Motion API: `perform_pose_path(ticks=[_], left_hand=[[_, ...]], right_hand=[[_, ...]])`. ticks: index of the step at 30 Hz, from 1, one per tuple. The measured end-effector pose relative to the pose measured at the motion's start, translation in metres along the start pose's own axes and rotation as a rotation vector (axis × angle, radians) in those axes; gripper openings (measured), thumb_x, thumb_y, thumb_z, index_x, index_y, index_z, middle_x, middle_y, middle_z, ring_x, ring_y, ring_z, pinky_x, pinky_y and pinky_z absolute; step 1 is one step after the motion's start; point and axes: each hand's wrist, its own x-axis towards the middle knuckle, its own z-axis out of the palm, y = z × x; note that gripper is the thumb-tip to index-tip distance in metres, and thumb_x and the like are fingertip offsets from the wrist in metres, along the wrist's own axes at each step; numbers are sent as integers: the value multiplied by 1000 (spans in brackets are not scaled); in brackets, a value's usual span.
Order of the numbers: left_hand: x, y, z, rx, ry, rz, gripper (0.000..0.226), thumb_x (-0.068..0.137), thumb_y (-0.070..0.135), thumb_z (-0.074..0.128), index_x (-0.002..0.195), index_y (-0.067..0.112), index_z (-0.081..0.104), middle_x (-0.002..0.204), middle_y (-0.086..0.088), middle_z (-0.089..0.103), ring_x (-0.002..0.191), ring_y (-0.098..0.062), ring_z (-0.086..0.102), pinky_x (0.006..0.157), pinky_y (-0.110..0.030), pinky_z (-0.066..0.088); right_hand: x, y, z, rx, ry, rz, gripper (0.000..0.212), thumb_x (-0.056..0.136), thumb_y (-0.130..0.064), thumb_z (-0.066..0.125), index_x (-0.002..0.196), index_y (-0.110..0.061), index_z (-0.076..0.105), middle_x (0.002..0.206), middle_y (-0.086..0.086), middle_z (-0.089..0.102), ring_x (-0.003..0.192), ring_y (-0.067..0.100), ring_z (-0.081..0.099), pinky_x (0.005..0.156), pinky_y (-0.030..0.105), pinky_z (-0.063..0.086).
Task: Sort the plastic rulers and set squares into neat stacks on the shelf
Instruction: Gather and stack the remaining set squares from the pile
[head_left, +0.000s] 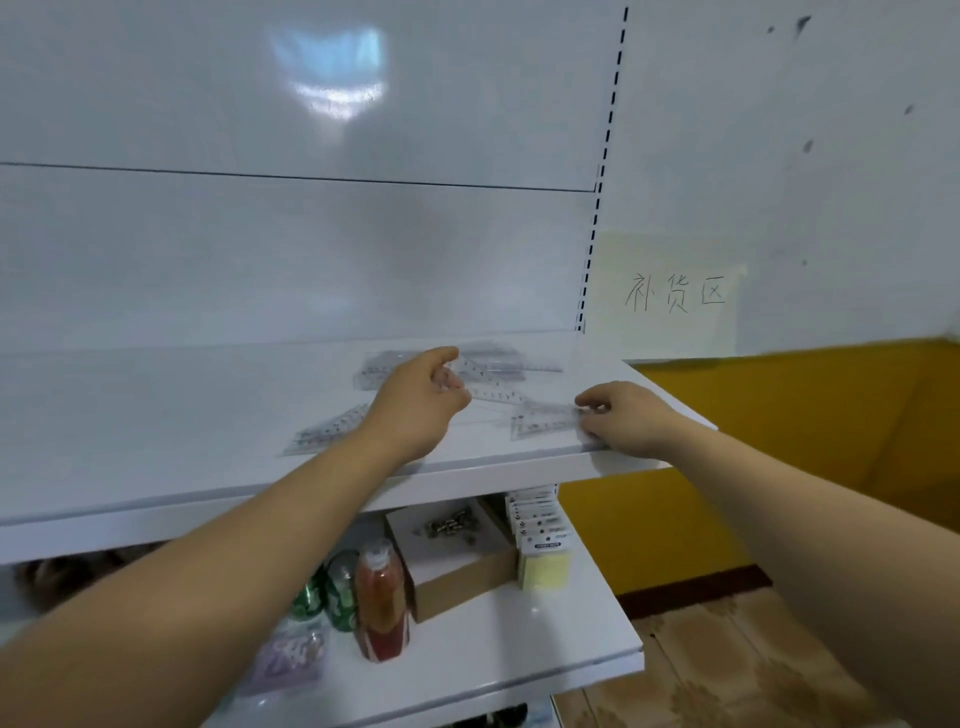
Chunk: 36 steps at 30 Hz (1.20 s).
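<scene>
Several clear plastic rulers and set squares lie scattered on the white upper shelf (156, 415). My left hand (421, 400) reaches over the middle of them, its fingers pinching the end of a clear ruler (496, 392). My right hand (623, 415) rests at the shelf's front right edge, fingertips closed on the corner of a clear set square (543, 421). Another set square (327, 428) lies apart to the left of my left wrist. A loose pile of rulers (493, 358) sits behind my hands, near the back panel.
A lower shelf (519, 649) holds a red drink bottle (382, 597), green cans (337, 587), an open cardboard box (457, 561), yellow sticky-note packs (543, 545) and a purple packet (291, 654). A handwritten paper sign (672, 296) hangs on the right wall above a yellow panel.
</scene>
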Motion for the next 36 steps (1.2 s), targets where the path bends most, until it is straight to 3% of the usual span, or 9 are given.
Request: perform_pose_path(ticks=[4,7,10,15,22,26,30,36], left_hand=[[1,10,30,35,-49,-12,53,90,18,60,140,19,42,110,3,58,107,-16,53,91,-23,36],[6,18,54,105,-76,6,52,91,28,59,140,22,43,120,3,58,114,-18,53,98,-27,38],[11,17,71,276,-108,-17,49,93,38,54,139,26,45,133,2,54,122,-18,49,101,-29,35],[13,14,80,500,-125,-68,38,89,47,55,123,31,60,137,0,52,125,-23,48,101,-35,40],[11,15,84,544,-87,-76,47,89,41,57,134,27,49,132,-4,56,116,-21,54,99,-34,43],[6,21,75,551,-106,-84,58,88,46,59,139,24,43,143,-1,46,129,-20,44,104,-33,34],[-3,21,41,651,-96,-71,51,89,45,56,135,23,48,146,2,42,133,-18,39,107,-33,31],[-41,-3,-54,740,-76,-206,55,90,45,55,139,22,43,149,1,38,134,-19,37,108,-33,30]], right_hand=[[7,18,-11,64,-65,-43,54,89,-27,52,141,-16,42,145,3,44,131,20,42,105,32,32],[7,37,-19,-141,-144,-103,64,90,-50,49,143,-16,37,148,4,38,132,23,37,105,35,30],[5,52,-18,-320,-148,-175,76,89,-67,31,148,-19,27,154,3,27,139,21,27,112,37,23],[0,58,-16,-384,-84,-285,71,92,-65,23,146,-19,28,152,4,30,138,22,29,111,39,27],[7,60,-20,-336,-103,-288,72,88,-70,28,139,-19,39,143,5,42,129,24,39,105,42,34],[18,49,-26,-216,-132,-258,82,85,-72,33,148,-19,28,154,4,29,140,23,28,112,42,25],[29,11,-27,-152,-112,-332,75,90,-66,34,148,-20,28,155,3,27,141,22,26,113,38,21],[35,-95,1,-160,-159,-461,71,92,-63,33,148,-20,27,156,2,24,142,24,24,114,39,19]])
